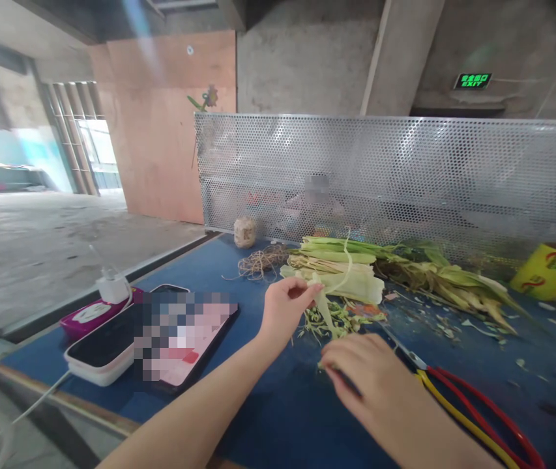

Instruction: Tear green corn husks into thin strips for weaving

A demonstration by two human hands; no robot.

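My left hand (282, 309) pinches a pale corn husk strip (324, 311) between thumb and fingertips. One thin end of the strip curls upward, and a wider part hangs toward my right hand. Just below and to the right, my right hand (365, 371) is closed with its fingers curled down. A small bit shows at its fingertips, too small to name. Behind both hands lies a stack of pale and green corn husks (331, 267). Thin green shreds (314, 322) are piled under the strip. Scissors (417, 360) with red and yellow handles lie beside my right hand.
Two phones (111, 339) (194, 339) lie on the blue table (278, 417) at left, by a purple power strip (89, 317) with a charger. A twine tangle (261, 262), a twine ball (245, 232) and a yellow roll (549, 270) stand before a perforated metal screen (278, 150); a person is behind it.
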